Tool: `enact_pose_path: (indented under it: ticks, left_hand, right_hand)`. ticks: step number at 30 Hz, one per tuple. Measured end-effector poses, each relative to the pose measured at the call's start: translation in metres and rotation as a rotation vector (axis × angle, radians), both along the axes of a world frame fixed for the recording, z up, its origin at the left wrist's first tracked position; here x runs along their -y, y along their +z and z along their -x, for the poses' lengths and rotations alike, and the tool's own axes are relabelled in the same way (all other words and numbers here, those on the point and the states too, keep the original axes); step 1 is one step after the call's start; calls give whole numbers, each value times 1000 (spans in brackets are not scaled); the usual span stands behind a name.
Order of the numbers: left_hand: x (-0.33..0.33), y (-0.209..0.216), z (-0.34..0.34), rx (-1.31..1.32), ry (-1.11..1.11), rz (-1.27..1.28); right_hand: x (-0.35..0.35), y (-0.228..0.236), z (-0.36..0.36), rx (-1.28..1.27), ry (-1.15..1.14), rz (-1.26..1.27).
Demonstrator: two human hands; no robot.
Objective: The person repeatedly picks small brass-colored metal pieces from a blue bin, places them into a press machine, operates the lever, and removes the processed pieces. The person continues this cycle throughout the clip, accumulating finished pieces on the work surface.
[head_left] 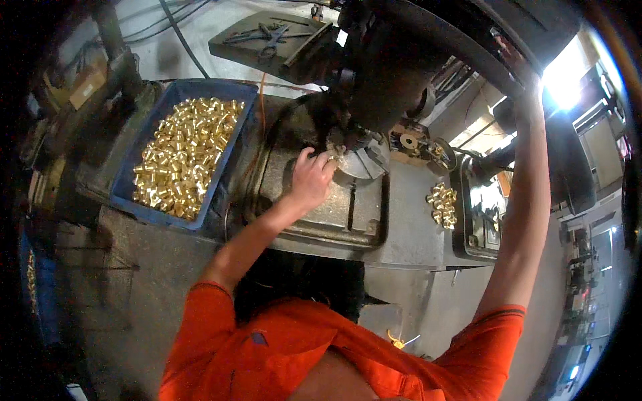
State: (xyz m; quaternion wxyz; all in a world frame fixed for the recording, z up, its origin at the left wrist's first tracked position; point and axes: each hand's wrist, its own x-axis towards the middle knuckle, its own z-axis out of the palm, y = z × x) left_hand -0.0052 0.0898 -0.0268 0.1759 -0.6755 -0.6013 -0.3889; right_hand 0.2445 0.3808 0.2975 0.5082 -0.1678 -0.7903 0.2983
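My left hand (pixel 311 179) reaches over the drill press table (pixel 304 224), fingers bent against the jaws of a round metal chuck (pixel 361 164). A small brass fitting (pixel 340 160) glints at its fingertips, partly covered by them. My right arm stretches up along the right side, and my right hand (pixel 525 72) is up beside the dark machine head (pixel 394 60). Its fingers are too dark and covered to make out. Left of the table stands a blue bin (pixel 239 134) heaped with brass fittings (pixel 184 157).
More brass fittings (pixel 442 205) lie in a small pile on the grey bench (pixel 411 227). Behind is a tray (pixel 227 45) holding scissor-like tools (pixel 273 41). A wooden box (pixel 409 142) with round metal parts sits past the chuck. A second machine base (pixel 468 237) stands at right.
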Motion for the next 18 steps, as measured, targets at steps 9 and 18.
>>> enact_pose_path:
  ticks: [9, 18]
  left_hand:
    - [-3, 4, 2, -47, -12, 98]
    - [-2, 6, 7, -49, -96, 67]
  right_hand:
    - [116, -8, 1, -225, -95, -8]
    - [255, -154, -25, -455, -3, -169]
